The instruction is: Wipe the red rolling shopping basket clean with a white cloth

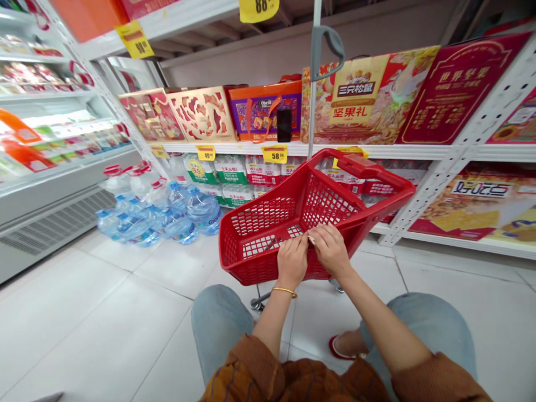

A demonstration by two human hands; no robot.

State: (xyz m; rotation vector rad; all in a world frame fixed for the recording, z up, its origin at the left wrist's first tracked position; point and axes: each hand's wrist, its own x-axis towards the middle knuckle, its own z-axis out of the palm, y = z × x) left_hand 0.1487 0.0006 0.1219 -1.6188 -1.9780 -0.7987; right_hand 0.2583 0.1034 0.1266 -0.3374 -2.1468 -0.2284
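Observation:
A red plastic shopping cart (259, 273) stands in front of my knees. At its near rim my left hand (292, 261) and my right hand (330, 249) meet, both with fingers curled in. Between their fingertips shows a small whitish piece (311, 240), mostly covered, too small to name. My right hand pinches it; what my left fingers close on is hidden. Whether either hand rests on the rim, I cannot tell. Inside the basket, just beyond my left hand, lies a thin dark object (273, 243).
Shelves with gift boxes (368, 100) and wrapped bottle packs (232, 177) run behind the cart. A dark phone-like object (283, 125) stands on the shelf edge, near a metal pole with a grey hook (333, 47). Large water bottles (201, 209) stand at left, beside a refrigerated case (62, 206).

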